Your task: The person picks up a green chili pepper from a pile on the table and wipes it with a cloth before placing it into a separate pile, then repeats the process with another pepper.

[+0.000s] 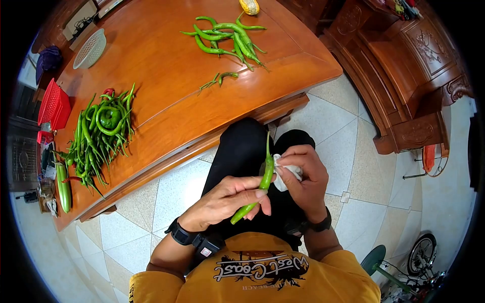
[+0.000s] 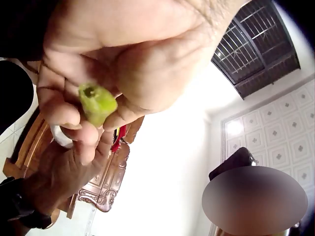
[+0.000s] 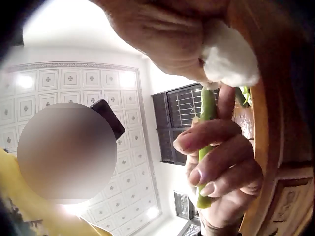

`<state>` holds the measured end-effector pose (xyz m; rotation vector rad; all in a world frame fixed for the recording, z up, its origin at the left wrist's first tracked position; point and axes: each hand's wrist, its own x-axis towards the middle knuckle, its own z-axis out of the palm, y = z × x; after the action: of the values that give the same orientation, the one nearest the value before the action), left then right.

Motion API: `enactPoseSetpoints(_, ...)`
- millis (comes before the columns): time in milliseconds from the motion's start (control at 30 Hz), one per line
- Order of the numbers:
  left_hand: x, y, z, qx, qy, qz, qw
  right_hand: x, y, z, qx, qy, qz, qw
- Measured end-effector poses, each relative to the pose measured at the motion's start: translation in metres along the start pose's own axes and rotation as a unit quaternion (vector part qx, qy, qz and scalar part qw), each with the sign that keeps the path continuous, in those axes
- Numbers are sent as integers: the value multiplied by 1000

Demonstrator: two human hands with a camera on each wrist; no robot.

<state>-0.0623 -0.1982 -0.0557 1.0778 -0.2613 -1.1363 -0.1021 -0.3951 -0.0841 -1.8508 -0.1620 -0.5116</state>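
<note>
A long green chili pepper (image 1: pixel 267 177) is held above the lap, thin tip pointing away from the body. My left hand (image 1: pixel 230 198) grips its thicker lower part between thumb and fingers; the pepper's blunt stem end (image 2: pixel 97 104) faces the left wrist camera. In my right hand (image 1: pixel 307 174) a crumpled white cloth (image 1: pixel 289 178) is pinched by thumb and fingers, right at the pepper's side. From the right wrist view, the white cloth (image 3: pixel 229 56) bulges out of the right hand's grasp, close over the upper part of the pepper (image 3: pixel 207 108).
On the wooden table (image 1: pixel 156 60) lie a big heap of green peppers (image 1: pixel 93 136), a smaller group of long peppers (image 1: pixel 230 38) and some small curled ones (image 1: pixel 220 79). A pale green gourd (image 1: pixel 63 187), red basket (image 1: pixel 54 105) and white basket (image 1: pixel 91 49) stand along its left side.
</note>
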Motion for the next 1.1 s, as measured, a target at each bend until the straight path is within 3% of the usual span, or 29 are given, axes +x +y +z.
enactPoseSetpoints(667,5,-7,-5,40,46,47,997,1,-10,2,47,-113,-42,992)
enactPoseSetpoints(1000,-1,9,-4,159,-8,-32,987,3,-8,4,-6,-20,2,1000)
enactPoseSetpoints(1100,-13,20,-17,141,45,32,988,2,-3,4,-35,-16,-16,999)
